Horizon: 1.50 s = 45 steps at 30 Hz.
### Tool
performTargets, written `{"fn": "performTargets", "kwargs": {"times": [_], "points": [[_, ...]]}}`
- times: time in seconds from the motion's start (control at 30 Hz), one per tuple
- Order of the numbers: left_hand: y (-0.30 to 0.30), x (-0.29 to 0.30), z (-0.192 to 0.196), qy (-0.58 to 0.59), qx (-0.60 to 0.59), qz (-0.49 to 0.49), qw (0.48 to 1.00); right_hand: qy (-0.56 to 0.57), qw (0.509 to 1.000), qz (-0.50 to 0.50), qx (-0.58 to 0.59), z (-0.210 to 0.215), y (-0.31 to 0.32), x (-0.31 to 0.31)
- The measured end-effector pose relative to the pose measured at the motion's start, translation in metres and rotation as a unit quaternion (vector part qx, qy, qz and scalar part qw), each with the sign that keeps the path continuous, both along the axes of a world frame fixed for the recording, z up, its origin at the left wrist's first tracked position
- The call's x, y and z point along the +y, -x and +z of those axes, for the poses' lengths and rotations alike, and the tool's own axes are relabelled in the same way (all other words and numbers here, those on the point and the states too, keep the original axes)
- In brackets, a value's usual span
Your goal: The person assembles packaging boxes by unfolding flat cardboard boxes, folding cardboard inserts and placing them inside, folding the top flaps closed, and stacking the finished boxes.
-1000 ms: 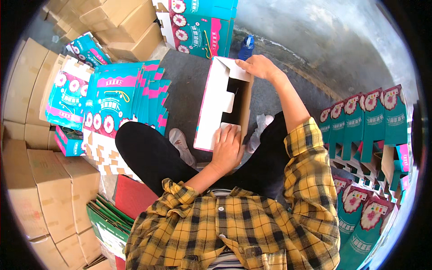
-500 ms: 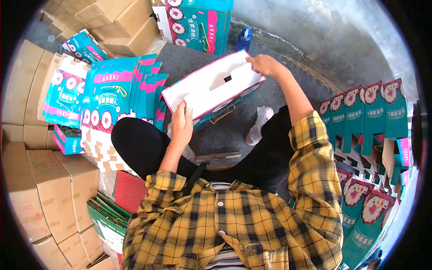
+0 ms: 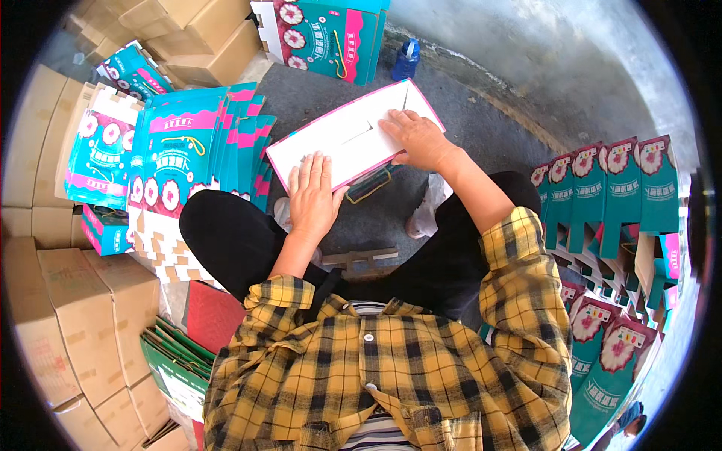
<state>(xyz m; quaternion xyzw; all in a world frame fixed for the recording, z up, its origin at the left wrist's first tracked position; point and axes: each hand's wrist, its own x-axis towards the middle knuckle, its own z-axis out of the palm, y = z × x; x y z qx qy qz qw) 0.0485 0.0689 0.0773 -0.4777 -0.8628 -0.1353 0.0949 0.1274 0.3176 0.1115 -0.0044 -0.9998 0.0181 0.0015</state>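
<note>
Between my knees stands a carton box (image 3: 331,141) with a white inside and a pink rim, its folded flaps lying across the inside. My left hand (image 3: 311,199) rests on the near left part of the box, fingers stretched out over the white flap. Toward the right end, my right hand (image 3: 421,140) lies on the flaps with its fingers spread and pressing. A yellow cord handle (image 3: 370,188) hangs on the near side of the box, largely shaded.
Stacked flat teal-and-pink cartons (image 3: 180,150) lie to the left, beside brown cardboard boxes (image 3: 90,316). Rows of upright teal cartons (image 3: 620,188) stand at right. A blue bottle (image 3: 406,60) stands by the far wall. Another teal carton (image 3: 323,37) is at the back.
My right hand has moved from the far right corner onto the flaps, which are now folded down flatter. My left hand has shifted from gripping the near side to lying flat.
</note>
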Motion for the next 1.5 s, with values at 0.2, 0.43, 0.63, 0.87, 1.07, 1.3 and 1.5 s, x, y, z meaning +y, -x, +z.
{"fn": "performTargets", "kwargs": {"times": [0.2, 0.43, 0.63, 0.87, 1.07, 1.3, 1.5], "points": [[0.001, -0.002, -0.008, 0.025, -0.025, -0.017, 0.999, 0.009, 0.998, 0.022, -0.051, -0.005, 0.004, 0.006], [0.003, -0.002, -0.010, 0.032, -0.042, -0.031, 0.998, 0.038, 0.983, 0.003, -0.180, 0.009, 0.012, 0.004], [0.003, -0.005, -0.006, 0.022, -0.043, -0.040, 0.998, 0.046, 0.979, 0.007, -0.198, 0.006, 0.015, 0.007], [0.004, -0.005, -0.004, 0.003, -0.041, -0.038, 0.998, 0.053, 0.983, 0.006, -0.174, 0.006, 0.013, 0.005], [-0.001, 0.001, 0.005, -0.033, -0.058, -0.046, 0.997, 0.063, 0.990, -0.019, -0.123, 0.020, 0.000, 0.010], [-0.006, -0.004, 0.008, -0.036, -0.020, -0.026, 0.999, 0.112, 0.991, -0.061, 0.036, 0.006, 0.007, 0.018], [0.001, -0.005, 0.005, -0.121, -0.036, -0.020, 0.992, 0.053, 0.977, -0.174, 0.110, 0.002, -0.001, 0.036]]}}
